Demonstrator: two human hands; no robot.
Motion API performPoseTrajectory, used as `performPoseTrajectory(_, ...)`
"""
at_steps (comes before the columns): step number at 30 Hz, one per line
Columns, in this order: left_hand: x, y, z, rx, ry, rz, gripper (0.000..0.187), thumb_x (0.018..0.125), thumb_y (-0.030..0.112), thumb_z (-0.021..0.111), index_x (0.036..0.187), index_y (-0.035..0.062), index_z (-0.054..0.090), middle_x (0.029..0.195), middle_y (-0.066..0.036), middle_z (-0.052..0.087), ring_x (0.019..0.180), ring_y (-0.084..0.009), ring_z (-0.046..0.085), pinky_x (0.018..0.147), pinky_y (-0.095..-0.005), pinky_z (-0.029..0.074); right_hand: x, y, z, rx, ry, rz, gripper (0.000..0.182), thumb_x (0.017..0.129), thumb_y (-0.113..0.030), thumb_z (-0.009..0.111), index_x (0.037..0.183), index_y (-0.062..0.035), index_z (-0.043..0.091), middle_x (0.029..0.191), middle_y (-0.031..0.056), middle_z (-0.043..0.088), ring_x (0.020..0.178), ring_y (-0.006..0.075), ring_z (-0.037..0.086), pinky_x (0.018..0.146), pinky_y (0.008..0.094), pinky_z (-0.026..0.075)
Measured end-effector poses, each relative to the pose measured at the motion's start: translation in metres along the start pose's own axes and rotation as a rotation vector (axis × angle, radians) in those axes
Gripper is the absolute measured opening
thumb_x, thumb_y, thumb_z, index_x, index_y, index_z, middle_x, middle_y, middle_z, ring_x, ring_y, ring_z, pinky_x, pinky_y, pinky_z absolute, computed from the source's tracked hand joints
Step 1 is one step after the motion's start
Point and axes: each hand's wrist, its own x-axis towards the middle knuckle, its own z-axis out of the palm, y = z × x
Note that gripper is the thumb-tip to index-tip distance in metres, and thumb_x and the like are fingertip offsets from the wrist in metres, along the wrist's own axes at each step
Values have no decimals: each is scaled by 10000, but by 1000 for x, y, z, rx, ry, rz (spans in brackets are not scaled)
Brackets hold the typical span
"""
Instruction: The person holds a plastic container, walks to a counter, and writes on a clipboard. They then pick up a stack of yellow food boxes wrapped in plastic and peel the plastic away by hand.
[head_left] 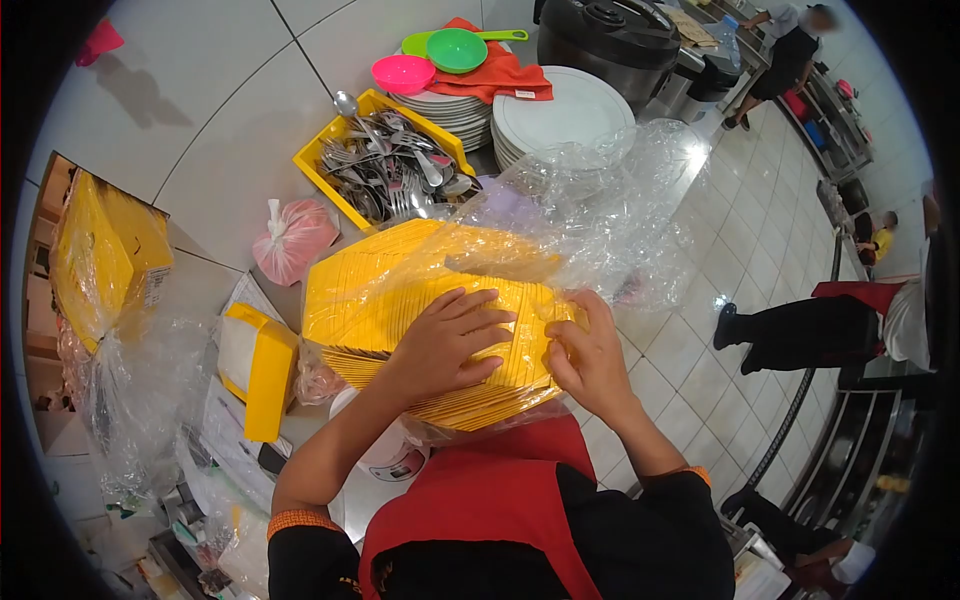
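Note:
A large stack of flat yellow folded cartons [380, 285] lies in a clear plastic bag [620, 220] in front of the person's red apron. My left hand [455, 340] rests on top of the stack with its fingers spread. At the right end of the stack, my right hand [588, 350] has its thumb and fingers bent together on the edge of the cartons or the plastic; which of the two it pinches is too small to tell. The bag's loose, crumpled end spreads out beyond the stack to the upper right.
Beyond the stack are a yellow cutlery bin [350, 205], white plates [565, 110], bowls [457, 50] and a black cooker [610, 45]. A pink bag [295, 240] and yellow box [270, 375] lie left. Several people stand at right.

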Motion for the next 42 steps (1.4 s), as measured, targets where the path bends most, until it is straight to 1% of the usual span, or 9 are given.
performPoseTrajectory(9, -1, 2, 1, -8, 20, -14, 274, 800, 259, 655, 1058, 173, 626, 1244, 11, 569, 1265, -231, 447, 1063, -470, 312, 1, -6, 6, 3, 92, 54, 234, 699, -61, 637, 931, -40, 612, 1162, 198, 500, 1136, 429, 452, 972, 499, 374)
performPoseTrajectory(12, -1, 5, 1, -6, 29, -16, 280, 800, 248, 650, 1068, 171, 628, 1224, 5, 563, 1258, -236, 444, 1060, -475, 308, 7, -17, 8, -122, 119, -62, 247, 675, -62, 631, 921, -48, 626, 1138, 179, 500, 1118, 398, 455, 952, 499, 379)
performPoseTrajectory(14, -1, 6, 1, 1, 28, -14, 284, 800, 242, 647, 1074, 169, 629, 1219, -1, 555, 1256, -240, 441, 1059, -479, 305, 16, -18, 10, -144, 9, -172, 252, 659, -92, 628, 910, -66, 641, 1118, 155, 502, 1096, 363, 452, 931, 483, 374)
performPoseTrajectory(23, -3, 5, -1, 21, 8, 7, 282, 809, 237, 635, 1081, 164, 638, 1250, -24, 526, 1262, -261, 427, 1060, -499, 292, 39, -2, 7, -259, -180, -343, 173, 698, -200, 610, 842, -104, 621, 1015, 75, 504, 1051, 287, 452, 877, 471, 303)
performPoseTrajectory(27, -4, 1, -4, -8, -11, 3, 291, 811, 251, 637, 1093, 182, 643, 1247, -19, 542, 1273, -256, 427, 1066, -479, 298, 45, 5, 13, -255, -208, -395, 138, 687, -183, 600, 803, -109, 583, 932, 42, 501, 1009, 251, 466, 853, 458, 302)
performPoseTrajectory(29, -6, -4, -7, -17, -17, 1, 293, 812, 255, 631, 1096, 184, 641, 1250, -16, 550, 1274, -252, 433, 1070, -471, 303, 46, 12, 14, -153, -265, -436, 126, 636, -130, 548, 759, -116, 570, 865, 21, 510, 956, 244, 482, 851, 445, 288)
performPoseTrajectory(32, -11, -10, -12, -13, -16, -30, 306, 801, 251, 671, 1105, 212, 651, 1272, 3, 557, 1293, -246, 423, 1079, -461, 295, 46, 18, 13, -83, -251, -468, 159, 600, -106, 515, 752, -107, 562, 805, 33, 512, 906, 244, 497, 858, 439, 286)
performPoseTrajectory(38, -12, -15, -15, -18, -22, -13, 262, 822, 253, 638, 1077, 188, 635, 1280, 16, 551, 1286, -232, 433, 1078, -459, 308, 42, 26, 12, 54, -160, -425, 132, 622, -75, 533, 752, -99, 533, 814, 42, 516, 866, 240, 491, 857, 427, 307)
performPoseTrajectory(42, -12, -19, -15, -46, -18, -2, 249, 795, 218, 678, 1040, 180, 650, 1267, 14, 570, 1285, -243, 440, 1076, -462, 303, 41, 25, 13, 59, -143, -414, 128, 622, -58, 532, 745, -91, 533, 818, 48, 521, 872, 243, 494, 862, 421, 312)
